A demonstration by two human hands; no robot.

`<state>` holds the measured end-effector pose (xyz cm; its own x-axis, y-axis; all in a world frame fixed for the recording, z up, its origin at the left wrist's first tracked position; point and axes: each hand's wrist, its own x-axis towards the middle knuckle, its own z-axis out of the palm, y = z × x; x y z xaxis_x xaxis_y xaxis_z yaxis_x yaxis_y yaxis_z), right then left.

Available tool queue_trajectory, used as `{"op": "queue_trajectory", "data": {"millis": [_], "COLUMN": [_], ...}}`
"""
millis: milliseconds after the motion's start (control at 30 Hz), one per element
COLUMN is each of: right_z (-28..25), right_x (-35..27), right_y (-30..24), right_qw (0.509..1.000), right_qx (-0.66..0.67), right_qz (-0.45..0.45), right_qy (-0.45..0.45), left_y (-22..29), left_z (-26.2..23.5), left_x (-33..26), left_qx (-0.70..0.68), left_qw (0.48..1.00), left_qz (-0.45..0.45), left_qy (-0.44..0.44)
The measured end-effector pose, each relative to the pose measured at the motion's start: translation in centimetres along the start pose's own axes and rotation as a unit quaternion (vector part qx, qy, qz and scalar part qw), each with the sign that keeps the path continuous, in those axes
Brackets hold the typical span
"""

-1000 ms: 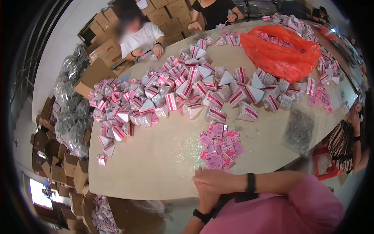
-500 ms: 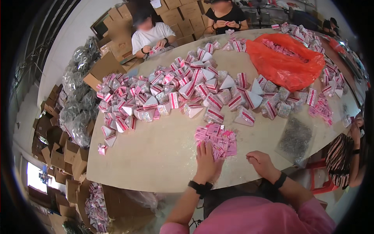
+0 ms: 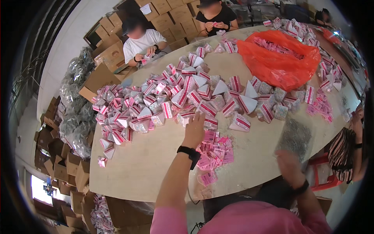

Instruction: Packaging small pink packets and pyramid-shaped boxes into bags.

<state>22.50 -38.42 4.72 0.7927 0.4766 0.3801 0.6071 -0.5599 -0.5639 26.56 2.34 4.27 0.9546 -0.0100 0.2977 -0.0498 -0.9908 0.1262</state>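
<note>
One broad pale counter [image 3: 128, 175], loaded across the middle and right. Along its middle, a long heap of wedge-shaped packs [image 3: 156, 99], white and silvery with pink bands, leaning on one another; likely to slump if nudged at the near edge. Beyond, to the right, a slack red plastic bag [image 3: 269, 70], mouth open on pink pieces [image 3: 269, 44]; liable to spill if tugged. Nearer, on the right, a clear bag [image 3: 307, 145] of small dark pieces [image 3: 293, 134], lying flat; perhaps dragged askew by a careless sweep of the right hand [image 3: 291, 168] just beside it. Too blurred there to tell that grip: spread or pressed together. Left hand [image 3: 194, 130] at the heap's near edge, fingertips over the packs; cannot tell whether pinching one. Below and right of it, overlapping pink cards [image 3: 214, 150], easily scattered by a dragging hand. Smallest, a lone pink card [image 3: 208, 178] near the front edge, easily brushed off.
</note>
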Motion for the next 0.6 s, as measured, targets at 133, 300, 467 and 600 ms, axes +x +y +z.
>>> {"op": "queue_trajectory", "data": {"millis": [133, 300, 467, 600], "right_z": [-4.0, -2.9, -1.3, -1.6], "right_x": [0.8, 0.5, 0.6, 0.4], "right_y": [3.3, 6.4, 8.4, 11.3], "right_qw": [0.984, 0.960, 0.960, 0.967], "right_qx": [-0.090, -0.200, -0.201, -0.180], "right_qz": [0.153, 0.185, 0.187, 0.149], "right_qy": [0.000, -0.071, -0.063, -0.100], "left_y": [0.7, 0.6, 0.9, 2.5], "left_z": [0.4, 0.2, 0.1, -1.8], "left_x": [1.2, 0.9, 0.1, 0.2], "left_qx": [0.026, -0.042, -0.027, -0.067], "left_qw": [0.999, 0.995, 0.996, 0.995], "left_qz": [-0.034, -0.074, -0.065, -0.071], "left_qy": [-0.023, -0.058, -0.063, 0.028]}}
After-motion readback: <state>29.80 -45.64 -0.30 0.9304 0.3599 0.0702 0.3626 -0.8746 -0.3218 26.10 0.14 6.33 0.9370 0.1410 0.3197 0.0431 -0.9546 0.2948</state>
